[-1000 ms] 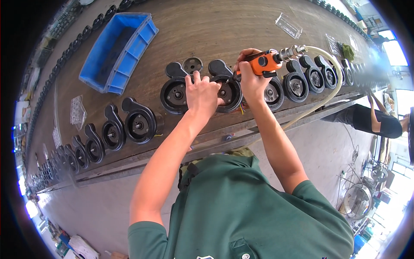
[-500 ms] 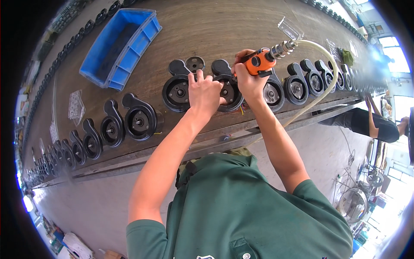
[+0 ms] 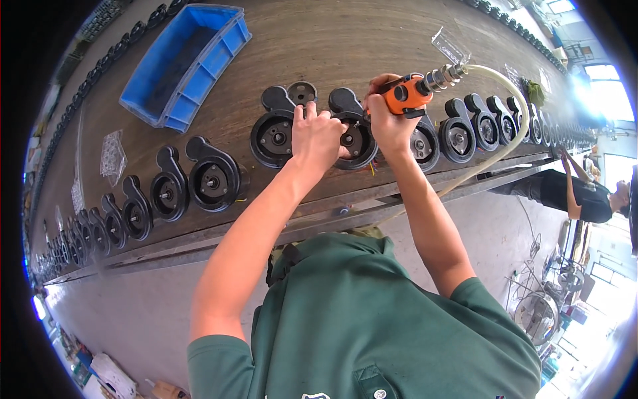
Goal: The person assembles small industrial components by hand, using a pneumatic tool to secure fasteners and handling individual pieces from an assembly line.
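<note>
My right hand (image 3: 389, 123) is wrapped round an orange air-powered driver (image 3: 407, 96) with a metal fitting and a pale hose at its end. The driver's working end is hidden by the hand, over the right side of a black round housing (image 3: 359, 143) with a rounded side arm. My left hand (image 3: 318, 138) grips the left rim of that housing, its thumb reaching inside and other fingers partly spread. Just left of it stands a second black housing (image 3: 264, 147). Behind my left fingertips lies a grey metal disc (image 3: 302, 92) with holes.
Rows of similar housings (image 3: 214, 183) run along the table's near edge on both sides. A blue plastic bin (image 3: 199, 83) sits at the back left. The air hose (image 3: 518, 86) arcs over the right-hand row. Clear plastic pieces (image 3: 113, 158) lie about. Another person (image 3: 571, 193) stands at far right.
My hands and the driver have barely moved against the housing. The whole view has shifted slightly. The person at far right has changed posture a little.
</note>
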`<state>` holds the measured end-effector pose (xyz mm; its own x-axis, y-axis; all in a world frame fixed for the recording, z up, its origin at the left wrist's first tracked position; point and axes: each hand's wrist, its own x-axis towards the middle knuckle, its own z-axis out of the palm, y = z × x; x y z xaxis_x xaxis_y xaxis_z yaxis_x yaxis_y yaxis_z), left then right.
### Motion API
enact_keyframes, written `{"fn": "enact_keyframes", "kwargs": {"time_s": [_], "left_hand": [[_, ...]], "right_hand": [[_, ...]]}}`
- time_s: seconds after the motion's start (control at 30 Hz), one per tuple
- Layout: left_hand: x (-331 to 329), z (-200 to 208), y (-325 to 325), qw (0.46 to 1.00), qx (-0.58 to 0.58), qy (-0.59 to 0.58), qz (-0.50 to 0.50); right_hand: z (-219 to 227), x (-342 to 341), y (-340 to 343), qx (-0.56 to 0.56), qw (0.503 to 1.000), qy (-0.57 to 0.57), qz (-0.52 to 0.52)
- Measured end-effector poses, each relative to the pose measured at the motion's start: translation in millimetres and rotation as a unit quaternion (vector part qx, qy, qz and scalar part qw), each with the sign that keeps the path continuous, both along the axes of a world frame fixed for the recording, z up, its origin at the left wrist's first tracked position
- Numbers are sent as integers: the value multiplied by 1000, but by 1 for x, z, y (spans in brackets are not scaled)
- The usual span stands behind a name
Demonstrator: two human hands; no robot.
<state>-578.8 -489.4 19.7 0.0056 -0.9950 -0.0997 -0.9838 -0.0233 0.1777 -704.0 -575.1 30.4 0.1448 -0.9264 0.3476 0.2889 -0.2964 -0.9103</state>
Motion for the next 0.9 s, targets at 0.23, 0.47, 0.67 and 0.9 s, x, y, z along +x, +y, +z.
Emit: {"fn": "enact_keyframes", "kwargs": {"time_s": [0.23, 0.47, 0.67, 0.9], "left_hand": [[-1, -1, 2, 1000, -17, -4, 2], [-3, 2, 4, 1000, -14, -19, 11], [-16, -3, 7, 998, -57, -29, 23], [-5, -4, 5, 999, -29, -36, 25]], "right_hand": [[-1, -3, -2, -29, 997, 64, 13], [1, 2, 7, -7, 999, 31, 28], [-13, -18, 17, -20, 999, 19, 16], [10, -12, 13, 34, 997, -60, 31]]}}
